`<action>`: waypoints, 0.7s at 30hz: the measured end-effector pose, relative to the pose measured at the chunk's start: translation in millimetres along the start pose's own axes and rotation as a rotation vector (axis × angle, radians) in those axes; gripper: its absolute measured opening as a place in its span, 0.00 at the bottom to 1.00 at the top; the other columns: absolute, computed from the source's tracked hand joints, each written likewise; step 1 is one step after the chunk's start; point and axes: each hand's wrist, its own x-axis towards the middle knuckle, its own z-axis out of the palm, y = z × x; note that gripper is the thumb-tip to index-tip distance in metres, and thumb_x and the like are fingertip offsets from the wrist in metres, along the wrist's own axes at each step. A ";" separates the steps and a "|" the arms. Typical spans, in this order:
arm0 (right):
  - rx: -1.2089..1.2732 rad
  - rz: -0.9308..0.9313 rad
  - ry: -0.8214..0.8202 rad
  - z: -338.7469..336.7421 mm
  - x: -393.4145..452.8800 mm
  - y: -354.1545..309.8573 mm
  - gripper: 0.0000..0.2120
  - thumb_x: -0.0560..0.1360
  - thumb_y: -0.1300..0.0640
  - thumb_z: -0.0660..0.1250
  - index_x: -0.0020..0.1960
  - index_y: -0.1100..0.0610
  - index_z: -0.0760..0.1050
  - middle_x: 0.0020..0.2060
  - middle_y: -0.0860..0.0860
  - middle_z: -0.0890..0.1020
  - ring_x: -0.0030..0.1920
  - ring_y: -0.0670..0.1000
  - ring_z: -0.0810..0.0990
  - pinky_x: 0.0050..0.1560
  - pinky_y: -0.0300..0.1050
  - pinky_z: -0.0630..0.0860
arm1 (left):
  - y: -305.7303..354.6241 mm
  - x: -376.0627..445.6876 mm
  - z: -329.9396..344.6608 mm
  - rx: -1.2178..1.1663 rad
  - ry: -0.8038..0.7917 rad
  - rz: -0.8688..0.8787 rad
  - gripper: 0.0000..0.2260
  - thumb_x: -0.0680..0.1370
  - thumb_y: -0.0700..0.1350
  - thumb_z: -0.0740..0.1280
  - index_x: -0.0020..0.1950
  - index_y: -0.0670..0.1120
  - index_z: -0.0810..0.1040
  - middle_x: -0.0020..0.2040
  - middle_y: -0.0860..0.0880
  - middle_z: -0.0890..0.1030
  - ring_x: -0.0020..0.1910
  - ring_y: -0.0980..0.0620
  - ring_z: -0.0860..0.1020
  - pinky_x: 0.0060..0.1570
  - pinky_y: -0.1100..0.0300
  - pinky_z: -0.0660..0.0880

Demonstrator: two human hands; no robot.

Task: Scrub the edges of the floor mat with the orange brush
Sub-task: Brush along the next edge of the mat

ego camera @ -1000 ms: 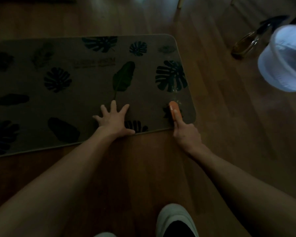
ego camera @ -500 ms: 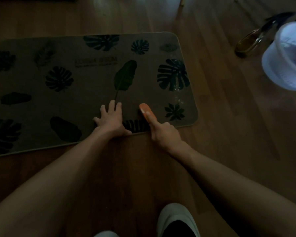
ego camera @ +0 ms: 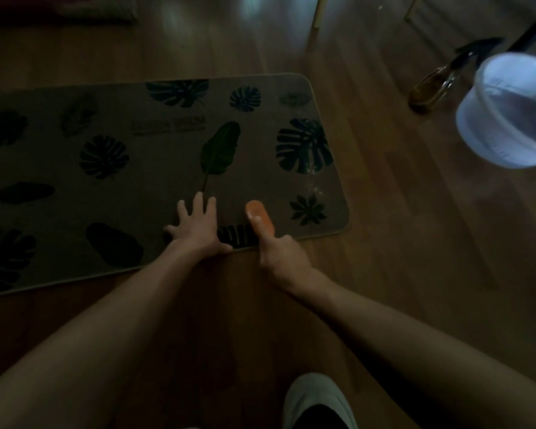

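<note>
Dim wooden floor (ego camera: 384, 212) underlies the floor mat (ego camera: 155, 168); left hand (ego camera: 197, 226) presses flat, steadying its near edge, while right hand (ego camera: 279, 253), just beside, grips the orange brush (ego camera: 259, 215) to scrub

Both forearms are bare from the elbow down, with no sleeves, watch or rings showing in the dim light. The left hand (ego camera: 198, 226) and the right hand (ego camera: 280, 257) wear no gloves. At the bottom edge a pale grey-white slipper (ego camera: 317, 400) with a rounded toe and a dark opening covers one foot.
</note>
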 end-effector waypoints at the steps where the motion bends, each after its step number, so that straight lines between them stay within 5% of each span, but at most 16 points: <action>1: -0.010 -0.044 -0.017 5.2 0.5 -6.6 0.30 0.84 0.51 0.55 0.80 0.40 0.44 0.41 0.57 0.74 0.36 0.55 0.74 0.41 0.48 0.72 | -1.2 0.4 0.8 0.000 0.003 0.000 0.53 0.68 0.56 0.78 0.81 0.56 0.44 0.81 0.50 0.39 0.78 0.37 0.40 0.69 0.26 0.53; 8: -0.191 0.024 0.050 -28.7 1.5 42.5 0.30 0.84 0.51 0.54 0.80 0.38 0.42 0.42 0.58 0.78 0.36 0.57 0.78 0.39 0.50 0.76 | -3.0 -1.0 0.4 -0.045 -0.044 -0.027 0.52 0.70 0.55 0.77 0.80 0.59 0.41 0.80 0.52 0.34 0.78 0.40 0.35 0.66 0.22 0.53; 15: -0.120 0.093 0.113 -23.5 -3.3 58.0 0.28 0.85 0.49 0.52 0.80 0.39 0.42 0.38 0.57 0.76 0.34 0.57 0.77 0.40 0.52 0.79 | -11.2 -3.0 -0.5 -0.047 -0.069 -0.026 0.51 0.72 0.55 0.76 0.80 0.62 0.40 0.79 0.53 0.32 0.78 0.39 0.35 0.65 0.21 0.55; 21: -0.124 0.349 0.196 -57.8 -19.6 112.2 0.28 0.84 0.49 0.50 0.79 0.36 0.41 0.41 0.60 0.76 0.35 0.58 0.76 0.41 0.50 0.75 | -11.0 -0.1 -0.7 -0.031 -0.075 -0.026 0.51 0.72 0.55 0.76 0.80 0.62 0.39 0.79 0.52 0.31 0.78 0.38 0.34 0.65 0.21 0.55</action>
